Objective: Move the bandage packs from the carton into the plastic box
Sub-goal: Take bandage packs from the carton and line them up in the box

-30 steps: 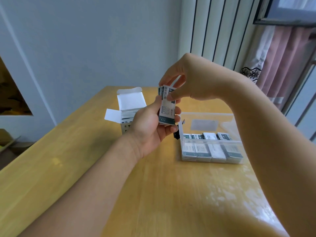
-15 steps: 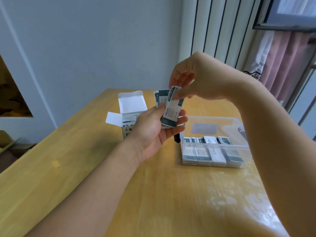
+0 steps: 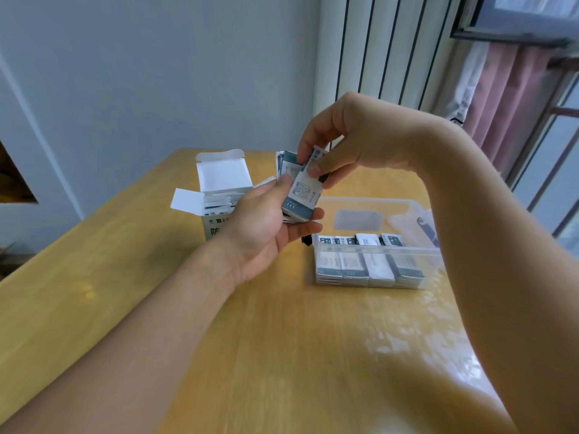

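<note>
Fingers of the left hand (image 3: 263, 227) curl up under a small stack of bandage packs (image 3: 299, 191), with the thumb pressed on the near face of the stack and the fingertips showing below its lower edge, so the stack stands nearly upright in the palm above the table (image 3: 131, 292). Thumb and forefinger of the right hand (image 3: 354, 142) pinch the upper end of the front pack from above, the thumb tip lying on its printed face and the other fingers bent behind the stack's top. A few packs fan out at the upper left of the stack, behind the forefinger. Just left of the left hand stands the white carton (image 3: 219, 195), its top flaps open, with more packs visible edge-on inside. To the right, near the hands but apart from them, sits the clear plastic box (image 3: 416, 255), where four rows of packs lie side by side against the near wall; its far part holds a pale label and a dark object too unclear to name. Behind the table hang a pink curtain (image 3: 513, 101) and a ribbed white radiator (image 3: 385, 48).
</note>
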`<control>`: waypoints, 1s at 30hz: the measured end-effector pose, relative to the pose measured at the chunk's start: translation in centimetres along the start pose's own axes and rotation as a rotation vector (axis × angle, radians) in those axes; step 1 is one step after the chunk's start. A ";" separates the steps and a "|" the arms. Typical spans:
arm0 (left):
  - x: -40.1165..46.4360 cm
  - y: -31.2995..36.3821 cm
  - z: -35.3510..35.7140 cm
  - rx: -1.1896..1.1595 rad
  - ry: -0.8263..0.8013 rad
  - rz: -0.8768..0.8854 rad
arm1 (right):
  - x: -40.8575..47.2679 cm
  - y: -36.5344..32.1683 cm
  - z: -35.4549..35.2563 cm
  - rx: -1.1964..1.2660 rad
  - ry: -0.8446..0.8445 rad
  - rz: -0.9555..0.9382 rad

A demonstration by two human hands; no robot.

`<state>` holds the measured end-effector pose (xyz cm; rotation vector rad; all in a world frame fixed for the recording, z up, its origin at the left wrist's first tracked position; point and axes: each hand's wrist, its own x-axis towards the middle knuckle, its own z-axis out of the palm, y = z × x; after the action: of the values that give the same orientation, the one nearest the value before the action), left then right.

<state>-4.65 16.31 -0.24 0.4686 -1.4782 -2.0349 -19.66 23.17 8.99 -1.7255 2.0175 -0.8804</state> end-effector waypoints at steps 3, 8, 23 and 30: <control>0.0 -0.1 0.1 -0.008 -0.010 -0.009 | 0.0 0.4 0.1 -0.013 -0.036 0.019; 0.0 -0.3 0.3 0.030 0.000 0.012 | -0.3 1.3 -1.2 0.035 -0.033 0.030; 0.0 -1.3 0.8 0.385 0.029 0.149 | 1.4 5.3 0.4 -0.121 -0.332 0.396; 0.1 -1.4 0.7 0.378 0.029 0.132 | 1.8 5.3 1.7 -0.070 -0.363 0.411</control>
<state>-5.52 17.06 -1.32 0.5312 -1.8324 -1.6434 -22.99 21.35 4.53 -1.3105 2.0539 -0.3396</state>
